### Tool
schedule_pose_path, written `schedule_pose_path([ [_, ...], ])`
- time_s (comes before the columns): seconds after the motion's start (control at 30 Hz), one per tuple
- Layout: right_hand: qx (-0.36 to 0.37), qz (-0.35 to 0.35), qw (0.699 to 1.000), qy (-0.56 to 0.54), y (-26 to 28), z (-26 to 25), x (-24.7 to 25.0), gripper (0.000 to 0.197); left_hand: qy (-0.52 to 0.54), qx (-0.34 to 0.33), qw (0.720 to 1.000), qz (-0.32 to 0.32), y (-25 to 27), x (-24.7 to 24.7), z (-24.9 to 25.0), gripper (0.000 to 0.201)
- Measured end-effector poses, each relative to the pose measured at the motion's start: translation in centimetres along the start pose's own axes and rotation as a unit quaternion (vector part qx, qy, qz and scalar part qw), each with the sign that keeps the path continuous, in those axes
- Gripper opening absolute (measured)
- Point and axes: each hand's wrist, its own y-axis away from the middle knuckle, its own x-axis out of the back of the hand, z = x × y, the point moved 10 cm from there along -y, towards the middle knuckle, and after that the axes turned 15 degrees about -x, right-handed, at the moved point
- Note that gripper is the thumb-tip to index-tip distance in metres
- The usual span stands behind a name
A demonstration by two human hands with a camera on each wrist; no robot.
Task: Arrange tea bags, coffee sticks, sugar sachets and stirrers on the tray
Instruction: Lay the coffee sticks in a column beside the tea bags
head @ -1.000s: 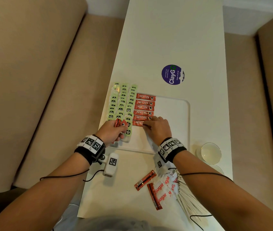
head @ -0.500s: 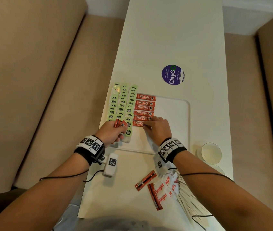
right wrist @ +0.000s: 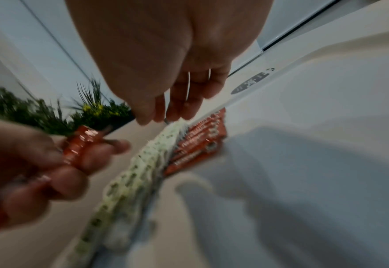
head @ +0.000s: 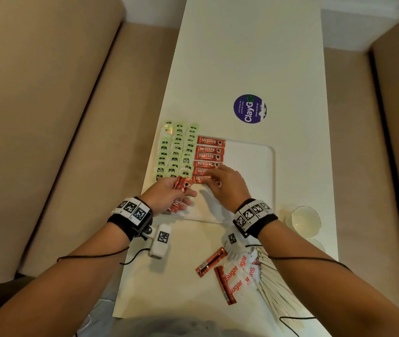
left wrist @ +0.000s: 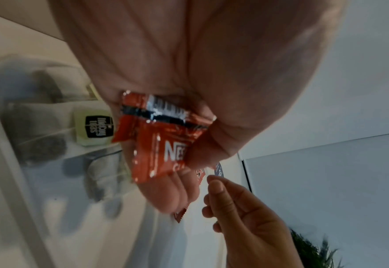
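Observation:
A white tray (head: 249,166) lies on the table. Its left part holds three columns of green tea bags (head: 176,152) and a column of red coffee sticks (head: 209,156). My left hand (head: 183,195) grips a bundle of coffee sticks (left wrist: 161,134) over the tray's near left corner, beside a tea bag (left wrist: 92,129). My right hand (head: 211,178) hovers above the lowest sticks of the column (right wrist: 196,145), fingers relaxed and holding nothing. It hides part of those sticks in the head view.
Two loose coffee sticks (head: 210,262), sugar sachets (head: 242,271) and a fan of wooden stirrers (head: 278,288) lie near the front edge. A glass cup (head: 306,218) stands to the tray's right. A purple sticker (head: 249,108) lies beyond it, and beige sofas flank the table.
My right hand has lifted off the lowest coffee stick. My left hand has shifted right with its bundle, toward the right hand.

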Motion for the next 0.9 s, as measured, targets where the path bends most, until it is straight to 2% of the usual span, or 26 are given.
schedule_pose_path([
  [0.13,0.007,-0.097,0.993,-0.065,1.0,-1.6,-0.2,0.032,-0.007,-0.029,0.998,-0.052,0.3,-1.8,1.3,0.037],
  [0.27,-0.010,-0.130,0.984,-0.122,2.2,-2.5,0.7,0.029,-0.022,-0.043,0.994,-0.094,0.6,-3.0,1.9,0.039],
  [0.33,-0.018,-0.148,0.976,-0.158,3.0,-2.9,0.9,0.025,-0.034,-0.052,0.993,-0.104,0.9,-3.4,2.4,0.033],
  [0.47,-0.009,-0.156,0.979,-0.131,3.7,-2.7,0.7,0.020,-0.058,-0.068,0.992,-0.089,1.2,-3.5,3.0,0.021],
  [0.57,-0.002,-0.195,0.978,-0.076,4.1,-2.5,0.1,0.011,-0.060,-0.063,0.992,-0.089,1.4,-3.4,2.6,0.033],
  [0.7,-0.009,-0.228,0.973,-0.032,4.8,-2.3,-0.1,0.014,-0.063,-0.054,0.993,-0.087,1.7,-3.4,2.1,0.040],
  [0.8,-0.022,-0.211,0.977,-0.021,4.9,-1.6,0.1,0.016,-0.054,-0.054,0.994,-0.080,1.9,-3.3,1.9,0.040],
  [0.9,-0.051,-0.191,0.980,-0.032,5.0,-0.3,0.6,0.017,-0.034,-0.058,0.997,-0.038,1.7,-2.0,1.5,0.037],
])
